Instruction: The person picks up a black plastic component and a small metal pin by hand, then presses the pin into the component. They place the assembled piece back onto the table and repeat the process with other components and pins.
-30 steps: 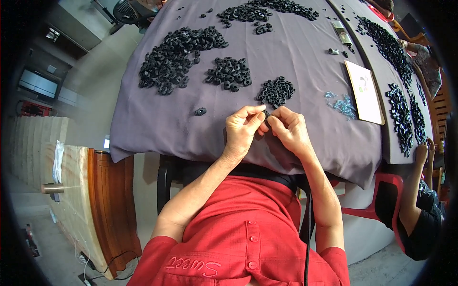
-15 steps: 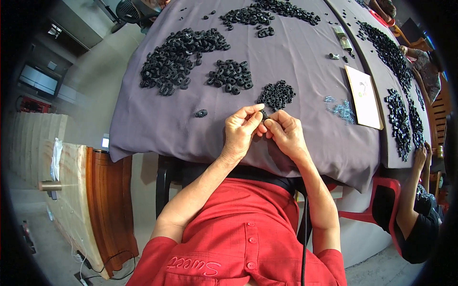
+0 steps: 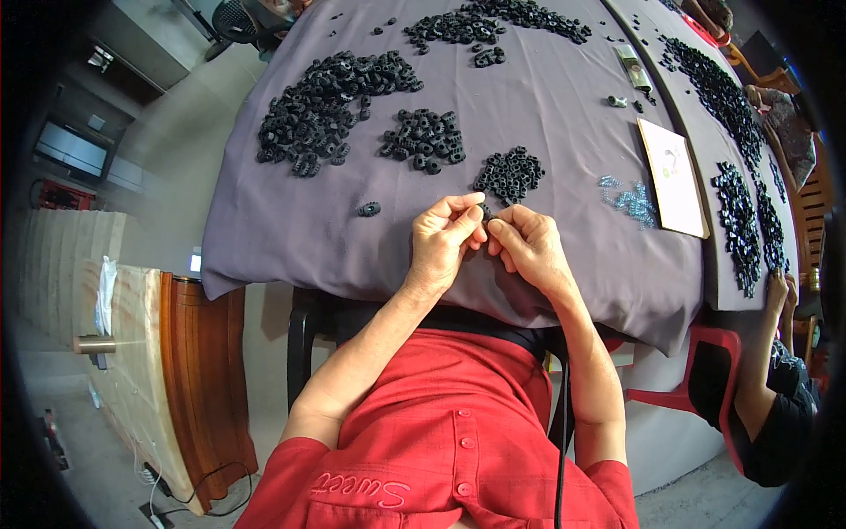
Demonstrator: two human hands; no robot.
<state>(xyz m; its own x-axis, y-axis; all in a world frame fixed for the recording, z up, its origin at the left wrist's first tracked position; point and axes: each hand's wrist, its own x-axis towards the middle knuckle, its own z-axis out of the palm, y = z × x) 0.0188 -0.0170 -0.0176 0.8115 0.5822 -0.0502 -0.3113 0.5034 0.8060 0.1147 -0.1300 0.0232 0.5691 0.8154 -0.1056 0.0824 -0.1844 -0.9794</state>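
Note:
My left hand (image 3: 443, 236) and my right hand (image 3: 529, 245) meet over the table's near edge. Both pinch a small black plastic cord lock (image 3: 487, 212) between thumbs and fingertips; most of it is covered by the fingers. Just beyond the hands lies a heap of small black square-looking parts (image 3: 509, 175). One black cord lock (image 3: 369, 209) rests alone on the cloth to the left. Farther off are a small pile of black barrel-shaped pieces (image 3: 423, 139) and a larger one (image 3: 330, 101). Right of my hands, thin shiny springs (image 3: 630, 203) lie in a loose cluster.
A grey-purple cloth (image 3: 564, 115) covers the table. A white board (image 3: 672, 181) lies right of the springs. More black parts (image 3: 736, 225) spread over the adjoining table, where another person's hands (image 3: 780, 289) work. A red chair (image 3: 705, 379) stands at right, a wooden cabinet (image 3: 198, 388) at left.
Both hands stay almost in place, with the fingers shifting slightly around the cord lock. The piles look unchanged.

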